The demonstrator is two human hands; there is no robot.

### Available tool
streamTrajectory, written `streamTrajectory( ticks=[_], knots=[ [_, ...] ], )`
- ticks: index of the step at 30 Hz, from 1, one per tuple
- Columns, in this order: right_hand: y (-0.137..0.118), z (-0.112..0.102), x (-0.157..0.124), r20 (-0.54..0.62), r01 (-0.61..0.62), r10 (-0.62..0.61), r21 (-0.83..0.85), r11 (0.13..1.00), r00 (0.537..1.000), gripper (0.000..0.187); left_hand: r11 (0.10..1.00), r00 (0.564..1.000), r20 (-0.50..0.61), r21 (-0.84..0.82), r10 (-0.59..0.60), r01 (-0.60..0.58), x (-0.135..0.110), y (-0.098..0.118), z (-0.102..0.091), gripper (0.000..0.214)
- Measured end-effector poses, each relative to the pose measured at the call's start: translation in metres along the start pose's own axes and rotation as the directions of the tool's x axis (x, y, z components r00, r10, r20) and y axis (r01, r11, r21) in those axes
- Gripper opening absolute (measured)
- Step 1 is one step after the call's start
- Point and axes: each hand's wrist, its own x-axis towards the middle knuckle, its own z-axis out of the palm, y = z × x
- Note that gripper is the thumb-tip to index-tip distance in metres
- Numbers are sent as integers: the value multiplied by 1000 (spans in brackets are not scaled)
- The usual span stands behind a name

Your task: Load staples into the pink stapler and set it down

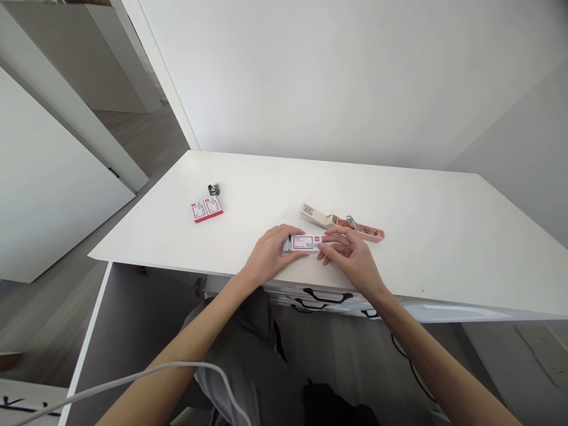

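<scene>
Soft light brightens the desktop (261,186), the floor (355,355) beneath is dim, and print on the held box (302,243) blurs.

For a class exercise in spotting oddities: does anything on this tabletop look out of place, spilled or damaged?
The cream-and-peach plastic stapler lies hinged open instead of closed, its silvery metal piece jutting up; damage I cannot tell. A tiny dark speck marks the white tabletop near its front edge. Nothing looks spilled.
</scene>
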Motion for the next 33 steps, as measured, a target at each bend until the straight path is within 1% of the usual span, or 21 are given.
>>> streamTrajectory(
  ticks=[3,6,10,14,16,18,20,22,24,25,28,33],
  knots=[
    [1,0,1,-51,20,-20,0,1000,998,49,999,999,19,14,-38,38,-2,-2,0,33],
    [3,-1,1,-99,65,-66,-17,998,993,43,995,996,-4,41,-94,94,-4,-3,0,32],
    [4,0,0,-149,178,-186,-67,982,971,34,986,988,-40,60,-151,153,-5,-1,-1,27],
    [5,0,0,-153,295,-320,-165,941,935,23,982,983,-42,57,-176,178,-6,-1,-2,27],
    [4,-2,0,-147,358,-399,-243,902,905,18,982,983,-38,50,-180,182,-6,-2,-2,28],
    [2,-3,1,-125,427,-489,-337,839,863,12,980,982,-38,61,-186,188,-7,-3,-2,27],
    [-2,-3,2,-82,501,-585,-430,751,807,6,976,980,-40,83,-196,199,-7,-3,-2,27],
    [-5,-2,5,-26,570,-672,-505,648,740,5,973,978,-41,95,-206,209,-7,-3,-2,27],
    [-8,-1,7,23,615,-728,-554,561,685,7,972,977,-41,93,-210,213,-7,-3,-2,28],
    [-8,0,8,40,627,-746,-572,529,665,7,972,976,-43,93,-212,216,-6,-3,-2,29],
    [-9,2,11,67,634,-772,-618,466,633,8,970,974,-65,93,-218,224,-7,-5,-1,31],
    [-8,2,13,86,641,-796,-647,413,599,10,969,970,-94,90,-224,232,-7,-8,0,34]
  ],
)
